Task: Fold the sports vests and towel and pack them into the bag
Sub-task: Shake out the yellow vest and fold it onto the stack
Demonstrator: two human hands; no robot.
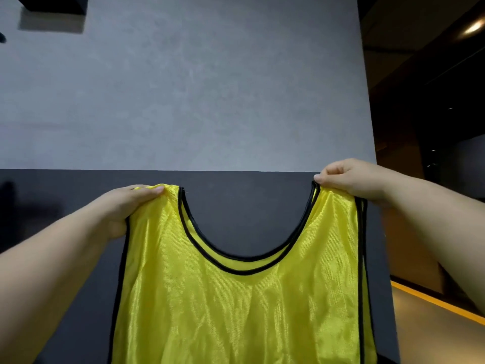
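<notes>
Your left hand [128,206] grips the top of one shoulder strap, thumb laid flat over the fabric and the fingers hidden behind it. Your right hand [349,179] pinches the top of the other strap between thumb and curled fingers. Between them the yellow vest [236,311] hangs in the air in front of you, stretched flat against the backdrop of a grey wall [183,88] with a dark lower band. It rests on nothing, and no bag or towel is in view.

The step in hand looks like squaring the vest up before the first fold. To do it well, keep the two strap tops level — the right one sits slightly higher now — and hold just enough sideways pull to take out the slack without stretching the mesh. Let the two layers settle so that their black trim [244,266] lines up; at the neck the nearer edge sits below the farther one, which is probably how it is cut. Then I would bring strap to strap, so that it folds down the middle.

The vest faces you broadside, neck opening up and hem down, out of view below. Its long axis runs vertically from shoulders to hem; its width runs hand to hand.
</notes>
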